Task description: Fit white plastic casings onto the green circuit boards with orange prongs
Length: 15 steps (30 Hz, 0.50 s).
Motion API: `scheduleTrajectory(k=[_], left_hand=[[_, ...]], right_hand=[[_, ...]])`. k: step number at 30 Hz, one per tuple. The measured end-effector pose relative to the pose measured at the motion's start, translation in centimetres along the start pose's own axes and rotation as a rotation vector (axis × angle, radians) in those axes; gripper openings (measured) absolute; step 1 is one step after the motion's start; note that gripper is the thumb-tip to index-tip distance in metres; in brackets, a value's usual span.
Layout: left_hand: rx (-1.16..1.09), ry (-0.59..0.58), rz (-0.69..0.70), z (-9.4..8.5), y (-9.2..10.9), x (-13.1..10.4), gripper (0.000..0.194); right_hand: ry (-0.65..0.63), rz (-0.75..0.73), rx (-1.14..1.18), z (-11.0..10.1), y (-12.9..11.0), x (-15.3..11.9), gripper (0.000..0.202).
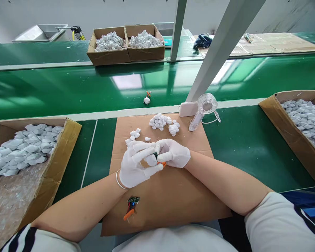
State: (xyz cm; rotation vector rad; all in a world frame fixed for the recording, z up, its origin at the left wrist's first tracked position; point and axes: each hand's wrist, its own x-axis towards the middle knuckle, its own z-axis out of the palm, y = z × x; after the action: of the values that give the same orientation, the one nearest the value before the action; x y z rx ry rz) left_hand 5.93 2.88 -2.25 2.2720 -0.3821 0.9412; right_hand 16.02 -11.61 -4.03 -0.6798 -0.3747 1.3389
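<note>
Both hands wear white gloves and meet above a brown cardboard sheet (pixel 162 199). My left hand (pixel 136 162) has its fingers wrapped round a small white piece (pixel 151 160). My right hand (pixel 173 153) pinches the same item at its right side, where a dark green bit and an orange part (pixel 162 163) show. Fingers hide much of it. Below my left hand, a small circuit board (pixel 133 200) with a blue light and an orange part lies on the cardboard. Small piles of white pieces (pixel 159 121) sit beyond my hands.
Cardboard boxes of white pieces stand at the left (pixel 60 154), right (pixel 291 129) and far back (pixel 107 57). A clear handheld fan (pixel 199 115) stands by a slanted grey post (pixel 220 45). One assembled piece (pixel 146 100) lies on the green belt (pixel 94 87).
</note>
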Motion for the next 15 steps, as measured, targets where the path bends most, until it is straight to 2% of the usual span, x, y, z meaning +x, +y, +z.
scheduleTrajectory(k=[8, 15], left_hand=[[-0.035, 0.037, 0.151, 0.09, 0.08, 0.77, 0.037], [-0.04, 0.06, 0.022, 0.18, 0.46, 0.51, 0.042]], right_hand=[[0.018, 0.018, -0.001, 0.29, -0.17, -0.09, 0.031], [0.057, -0.027, -0.028, 0.34, -0.24, 0.05, 0.03]])
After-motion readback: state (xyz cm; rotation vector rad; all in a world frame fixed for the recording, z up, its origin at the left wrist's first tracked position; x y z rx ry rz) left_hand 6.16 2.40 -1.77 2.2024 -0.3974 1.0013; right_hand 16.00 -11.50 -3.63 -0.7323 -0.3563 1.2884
